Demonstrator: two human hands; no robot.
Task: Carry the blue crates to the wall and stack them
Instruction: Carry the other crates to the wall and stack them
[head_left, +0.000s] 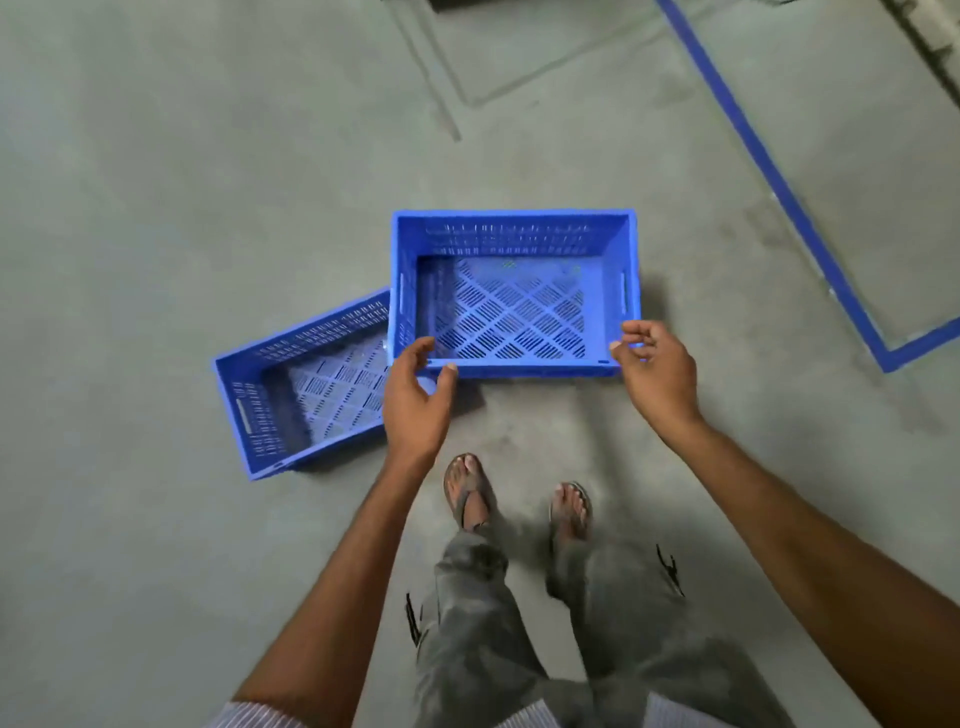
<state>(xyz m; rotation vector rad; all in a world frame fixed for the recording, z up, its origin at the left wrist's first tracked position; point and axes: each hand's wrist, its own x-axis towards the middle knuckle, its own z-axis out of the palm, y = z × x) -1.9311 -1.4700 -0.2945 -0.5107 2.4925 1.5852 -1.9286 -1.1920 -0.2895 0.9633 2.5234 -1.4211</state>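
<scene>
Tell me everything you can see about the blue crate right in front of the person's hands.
The blue crate is an open-topped rectangular box, seemingly moulded plastic, with slotted walls, a diamond-patterned slotted floor and a handle slot in each short side. It is empty and sits level. The left hand and right hand are at its near corners, fingers curled at the rim; a firm grip cannot be confirmed. Its left side overlaps a second crate lying askew.

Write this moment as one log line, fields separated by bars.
stage: reaching | left hand: open at near crate rim | right hand: open at rim | second crate: on floor, empty
</scene>
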